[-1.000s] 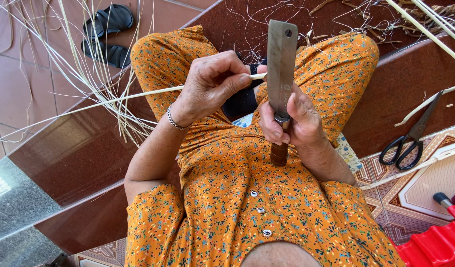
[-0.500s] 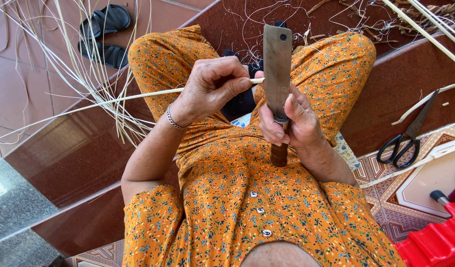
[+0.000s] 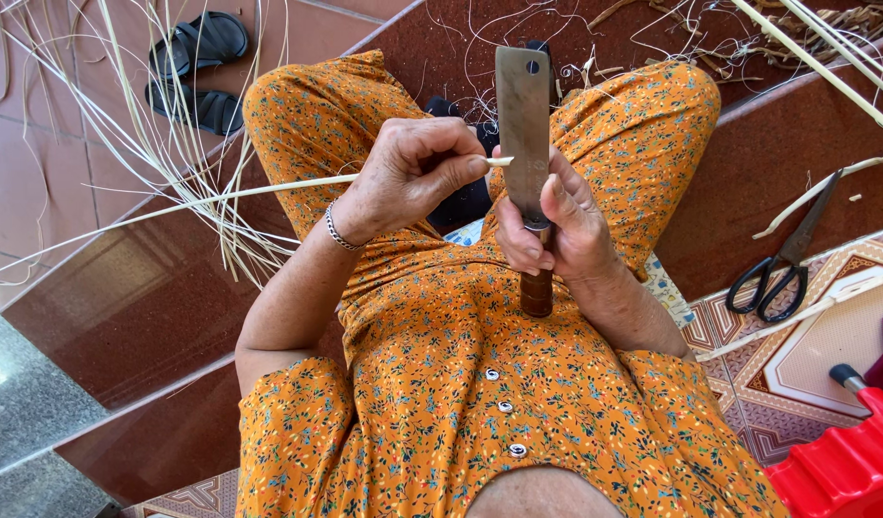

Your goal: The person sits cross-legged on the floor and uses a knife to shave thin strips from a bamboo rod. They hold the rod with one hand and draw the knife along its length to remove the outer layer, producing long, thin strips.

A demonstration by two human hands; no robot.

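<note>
In the head view, the left hand [image 3: 408, 177] pinches a thin pale cane strip [image 3: 221, 195] against the upright cleaver blade [image 3: 523, 120], which the right hand [image 3: 557, 225] grips clenched by its wooden handle, above the lap, scissors [image 3: 782, 264] far right

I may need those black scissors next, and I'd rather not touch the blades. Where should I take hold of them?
Grip the scissors by the two black handle loops, the end nearer the patterned mat. Come from that side: the closed blades point away, up across the brown step.
</note>
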